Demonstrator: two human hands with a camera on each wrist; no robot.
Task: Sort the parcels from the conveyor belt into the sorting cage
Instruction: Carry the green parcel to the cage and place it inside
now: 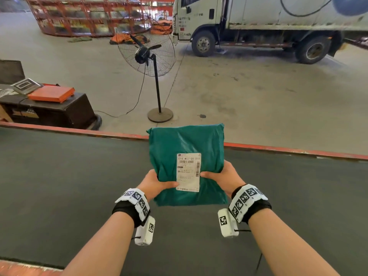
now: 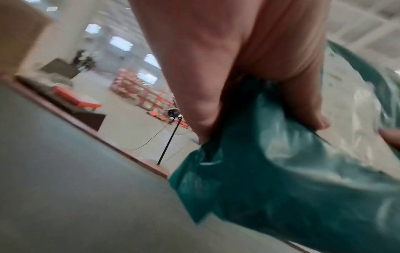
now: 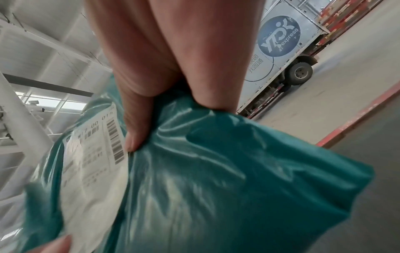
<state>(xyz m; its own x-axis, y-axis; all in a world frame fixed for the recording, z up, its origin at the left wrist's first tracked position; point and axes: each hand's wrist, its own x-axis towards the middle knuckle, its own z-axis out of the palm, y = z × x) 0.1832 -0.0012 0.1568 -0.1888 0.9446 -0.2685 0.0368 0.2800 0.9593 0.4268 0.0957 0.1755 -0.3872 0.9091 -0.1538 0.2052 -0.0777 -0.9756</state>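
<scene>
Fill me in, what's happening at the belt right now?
A person holds a green parcel in both hands above the dark conveyor belt, label facing up. The left hand grips its left edge, the right hand its right edge. No other parcel shows on the belt. A fan and truck stand beyond.

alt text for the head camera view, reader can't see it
Both hands, left hand and right hand, grip a green parcel with a white label above a dark conveyor belt. Beyond stand a fan and truck.
</scene>
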